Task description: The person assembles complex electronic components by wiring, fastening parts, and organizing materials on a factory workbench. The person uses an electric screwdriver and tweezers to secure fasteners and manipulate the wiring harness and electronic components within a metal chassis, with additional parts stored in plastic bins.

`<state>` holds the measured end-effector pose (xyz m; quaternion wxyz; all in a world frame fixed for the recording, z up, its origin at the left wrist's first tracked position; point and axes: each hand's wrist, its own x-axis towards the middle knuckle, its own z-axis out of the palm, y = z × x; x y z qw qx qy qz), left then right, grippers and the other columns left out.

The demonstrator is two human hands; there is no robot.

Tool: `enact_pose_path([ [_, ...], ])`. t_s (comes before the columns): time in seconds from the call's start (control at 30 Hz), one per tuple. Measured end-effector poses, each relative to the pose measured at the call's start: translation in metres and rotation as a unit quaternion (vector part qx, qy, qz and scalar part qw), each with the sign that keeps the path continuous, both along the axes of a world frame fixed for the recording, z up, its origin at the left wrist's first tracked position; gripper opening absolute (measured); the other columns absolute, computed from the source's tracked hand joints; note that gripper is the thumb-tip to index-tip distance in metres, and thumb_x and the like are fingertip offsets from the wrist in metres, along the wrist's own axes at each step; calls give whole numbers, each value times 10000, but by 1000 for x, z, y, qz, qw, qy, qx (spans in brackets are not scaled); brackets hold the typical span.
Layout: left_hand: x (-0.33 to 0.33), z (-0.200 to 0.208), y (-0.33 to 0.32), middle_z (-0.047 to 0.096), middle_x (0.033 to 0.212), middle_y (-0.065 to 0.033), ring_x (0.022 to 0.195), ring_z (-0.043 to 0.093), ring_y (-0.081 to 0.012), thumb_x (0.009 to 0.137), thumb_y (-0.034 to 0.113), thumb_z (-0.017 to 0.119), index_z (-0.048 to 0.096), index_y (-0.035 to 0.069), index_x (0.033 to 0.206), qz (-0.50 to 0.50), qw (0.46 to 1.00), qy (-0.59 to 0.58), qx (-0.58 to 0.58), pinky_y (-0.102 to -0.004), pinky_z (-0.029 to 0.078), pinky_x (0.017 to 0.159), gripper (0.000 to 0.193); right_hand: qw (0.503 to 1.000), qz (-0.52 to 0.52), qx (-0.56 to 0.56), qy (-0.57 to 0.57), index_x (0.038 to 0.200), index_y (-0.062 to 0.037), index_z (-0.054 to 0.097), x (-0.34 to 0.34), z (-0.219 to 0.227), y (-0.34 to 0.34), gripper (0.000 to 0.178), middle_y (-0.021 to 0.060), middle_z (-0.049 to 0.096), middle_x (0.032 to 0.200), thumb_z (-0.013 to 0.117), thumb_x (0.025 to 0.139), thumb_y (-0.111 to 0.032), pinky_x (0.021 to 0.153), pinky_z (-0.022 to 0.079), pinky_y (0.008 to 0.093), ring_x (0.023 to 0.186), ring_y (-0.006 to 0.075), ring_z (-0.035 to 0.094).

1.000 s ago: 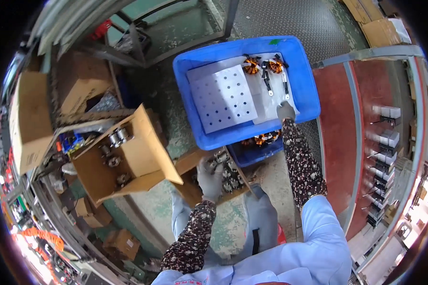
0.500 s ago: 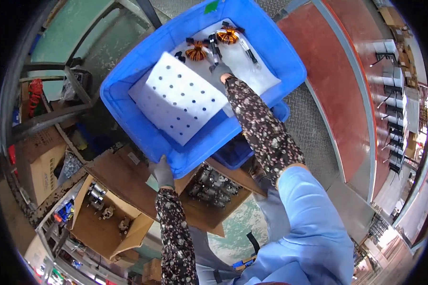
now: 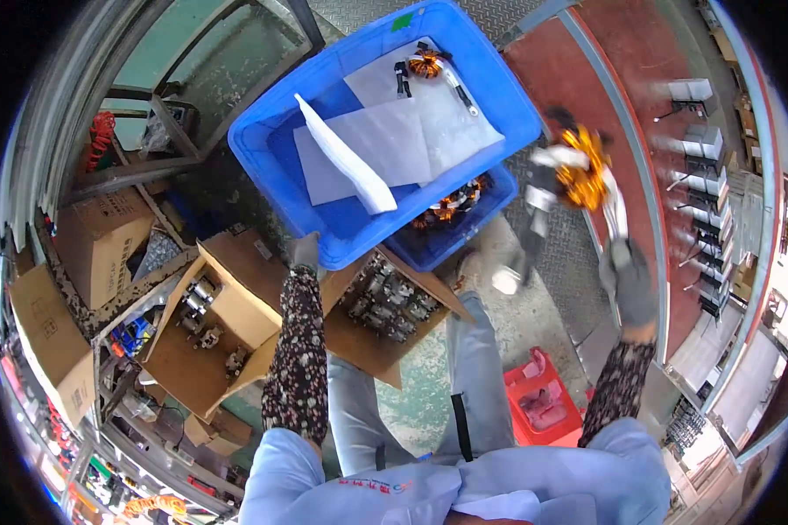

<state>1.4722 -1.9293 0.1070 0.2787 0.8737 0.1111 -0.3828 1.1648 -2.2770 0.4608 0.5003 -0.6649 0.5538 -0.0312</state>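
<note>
My right hand (image 3: 632, 284), in a grey glove, is closed on a white lead of a copper-wire coil (image 3: 584, 171). The coil dangles beyond the fingers over the red surface's edge, its black and white leads blurred by motion. My left hand (image 3: 306, 251), also gloved, grips the near-left corner of a large blue bin (image 3: 276, 87); the fingertips are partly hidden. Inside the bin, another copper coil (image 3: 425, 63) with sleeved leads lies on a white foam sheet (image 3: 464, 131). A bent white sheet (image 3: 346, 162) stands tilted in the bin's left part.
A smaller blue bin (image 3: 425, 254) holding more coils sits beneath the large one. Cardboard boxes with metal parts (image 3: 394, 302) stand near my legs. A red plastic container (image 3: 534, 394) is on the floor at right. Black-and-white units (image 3: 705, 166) line the red surface (image 3: 626, 79).
My right hand has moved out of the bin to the right, carrying a copper coil. The dotted white sheet has tipped up on edge. My left hand stays at the bin's corner.
</note>
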Motion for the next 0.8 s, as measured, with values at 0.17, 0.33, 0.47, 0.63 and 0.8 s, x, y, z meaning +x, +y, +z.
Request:
enact_pose_path([
  [0.17, -5, 48, -22, 544, 935, -112, 820, 512, -220, 715, 138, 583, 496, -76, 940, 164, 969, 65, -171, -334, 401, 742, 323, 975, -147, 110, 122, 745, -95, 502, -63, -36, 71, 228, -26, 409, 560, 499, 804, -315, 422, 288, 219, 475, 66, 368],
  [0.33, -3, 61, -38, 555, 923, -110, 825, 527, -207, 658, 112, 598, 524, -58, 930, 110, 992, 56, -31, -316, 414, 737, 329, 957, -169, 225, 66, 818, -87, 549, -115, -231, 87, 122, 10, 446, 469, 501, 765, -186, 389, 365, 274, 396, 157, 436],
  [0.47, 23, 27, 5, 561, 902, -118, 798, 534, -209, 635, 70, 608, 517, -58, 934, 115, 989, 10, -94, -322, 426, 710, 338, 984, 81, -37, 154, 816, -5, 565, -39, -325, 124, 349, 203, 539, 635, 420, 814, -323, 585, 415, 406, 674, 344, 546],
  [0.63, 5, 39, -9, 563, 835, -98, 734, 535, -195, 627, 40, 605, 513, -64, 910, 75, 974, 0, -212, -305, 432, 675, 315, 938, 77, -25, 338, 1027, -3, 481, -1, -341, 116, 609, 214, 543, 953, 428, 741, -538, 731, 423, 421, 895, 353, 523],
  [0.8, 23, 85, -4, 536, 755, -46, 684, 512, -167, 655, 5, 553, 520, -32, 845, 83, 980, 34, -179, -284, 425, 622, 197, 980, 37, 196, 5, 1141, -2, 387, 125, -239, 120, 769, 192, 535, 1001, 545, 669, -589, 819, 394, 360, 980, 292, 492],
])
